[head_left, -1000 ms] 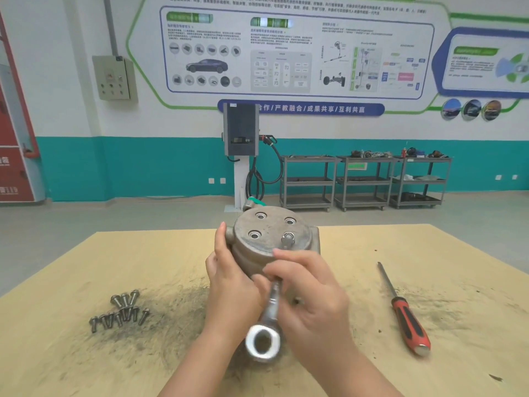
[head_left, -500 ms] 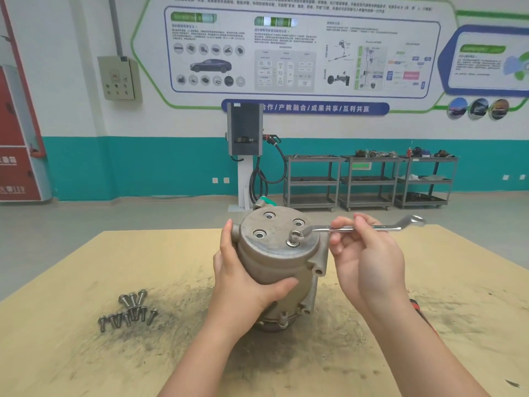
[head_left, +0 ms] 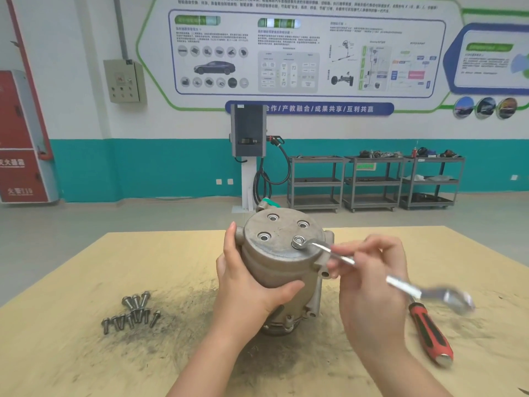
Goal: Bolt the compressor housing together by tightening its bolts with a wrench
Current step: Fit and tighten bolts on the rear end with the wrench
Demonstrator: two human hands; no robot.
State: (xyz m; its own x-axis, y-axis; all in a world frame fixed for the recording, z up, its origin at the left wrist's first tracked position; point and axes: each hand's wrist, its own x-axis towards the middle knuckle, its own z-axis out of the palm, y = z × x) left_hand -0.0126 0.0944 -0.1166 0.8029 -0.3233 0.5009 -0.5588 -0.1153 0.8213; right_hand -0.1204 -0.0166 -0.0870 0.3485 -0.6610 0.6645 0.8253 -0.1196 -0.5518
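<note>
On a dusty workshop surface (head_left: pixel 86 282), the left hand (head_left: pixel 246 285) grips the upright compressor housing (head_left: pixel 282 253) while the right hand (head_left: pixel 369 282) holds a wrench (head_left: pixel 343 257) seated on one top bolt (head_left: pixel 298 240). Loose bolts (head_left: pixel 133 312) lie left; a screwdriver (head_left: pixel 428 333) right.

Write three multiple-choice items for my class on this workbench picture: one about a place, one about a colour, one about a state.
1. Where does the pile of loose bolts lie?
A. left of the compressor housing
B. on top of it
C. beside the screwdriver

2. What colours is the screwdriver's handle?
A. blue and yellow
B. red and black
C. all green

3. What is the right hand doing?
A. resting flat
B. holding the wrench
C. gripping the screwdriver

Answers: 1 A, the bolts lie at table left. 2 B, red with black stripes. 3 B, fingers wrap the wrench's shaft.
</note>
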